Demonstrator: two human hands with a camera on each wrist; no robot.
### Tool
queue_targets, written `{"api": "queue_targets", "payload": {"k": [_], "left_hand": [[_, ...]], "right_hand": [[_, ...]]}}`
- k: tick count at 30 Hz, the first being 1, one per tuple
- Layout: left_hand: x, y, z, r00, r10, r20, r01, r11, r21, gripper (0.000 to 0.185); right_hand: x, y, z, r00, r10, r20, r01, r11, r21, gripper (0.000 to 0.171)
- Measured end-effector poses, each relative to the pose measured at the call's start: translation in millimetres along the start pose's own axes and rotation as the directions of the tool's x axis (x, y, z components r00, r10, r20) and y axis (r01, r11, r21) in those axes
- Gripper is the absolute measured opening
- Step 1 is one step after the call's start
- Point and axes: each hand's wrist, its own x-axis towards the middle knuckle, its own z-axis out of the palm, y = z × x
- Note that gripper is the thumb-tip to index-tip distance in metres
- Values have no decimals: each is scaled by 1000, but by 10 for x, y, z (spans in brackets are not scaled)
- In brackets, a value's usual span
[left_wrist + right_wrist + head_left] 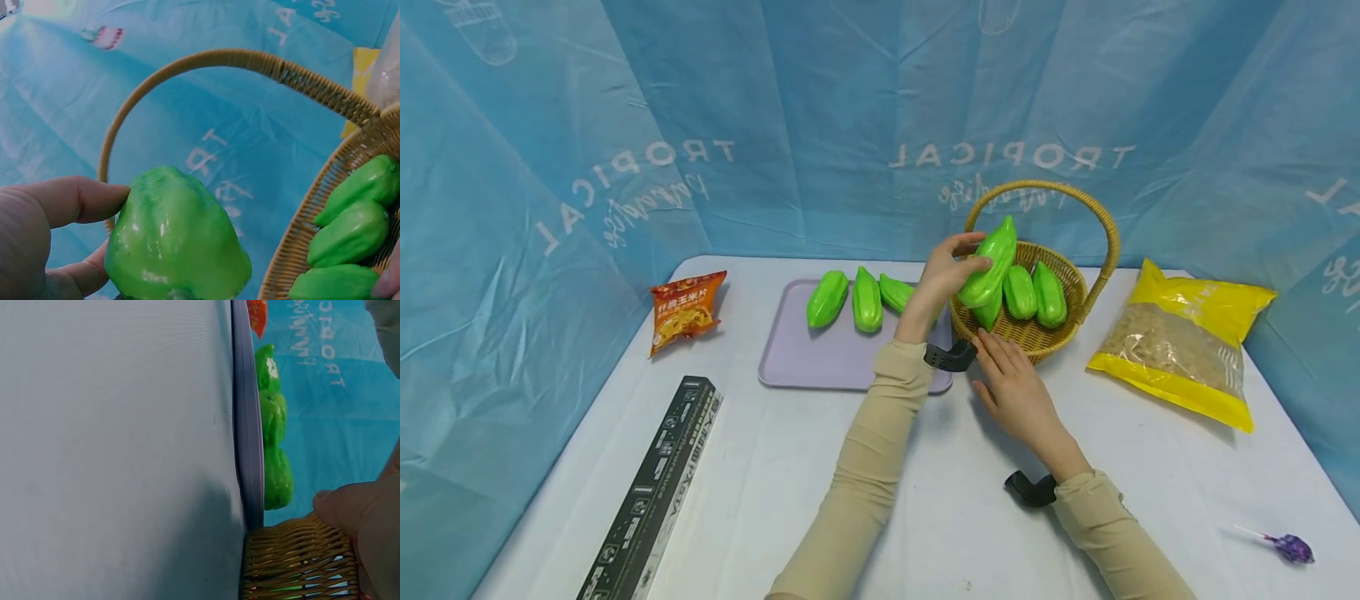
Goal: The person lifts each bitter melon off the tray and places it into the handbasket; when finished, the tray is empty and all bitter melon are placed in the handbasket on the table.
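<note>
My left hand (951, 271) pinches a glossy, ridged green papaya (991, 262) between thumb and fingers, holding it tilted above the left side of a wicker basket (1037, 337). In the left wrist view the held papaya (178, 237) shows its broad end, with the arched basket handle (244, 59) behind. Three similar papayas (1049, 296) lie in the basket, one partly hidden under the held one. My right hand (1018, 396) rests with fairly straight fingers at the basket's front rim. In the right wrist view its thumb (340, 503) touches the woven edge (300, 534).
Left of the basket, a lilac tray (820, 362) carries three more papayas (867, 302). An orange snack bag (687, 310) and a long black box (651, 492) lie to the left. A yellow bag (1183, 342) and a purple lollipop (1291, 548) lie to the right.
</note>
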Motion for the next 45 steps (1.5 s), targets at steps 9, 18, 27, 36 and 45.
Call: {"api": "queue_targets", "payload": {"k": [9, 18, 27, 36, 45], "left_hand": [[153, -10, 176, 992, -58, 111, 38, 984, 174, 46], [171, -177, 338, 977, -71, 202, 10, 957, 289, 45], [153, -228, 411, 972, -25, 233, -46, 954, 296, 44], [108, -111, 326, 979, 4, 205, -73, 942, 327, 37], [95, 49, 40, 985, 63, 160, -108, 950, 293, 40]], "right_hand": [[-1, 15, -5, 999, -21, -35, 21, 1000, -3, 54], [10, 15, -4, 1000, -23, -17, 23, 1000, -18, 62], [22, 12, 0, 1000, -2, 12, 3, 1000, -10, 61], [2, 17, 5, 1000, -20, -22, 20, 1000, -19, 57], [2, -13, -13, 1000, -16, -9, 15, 999, -30, 54]]}}
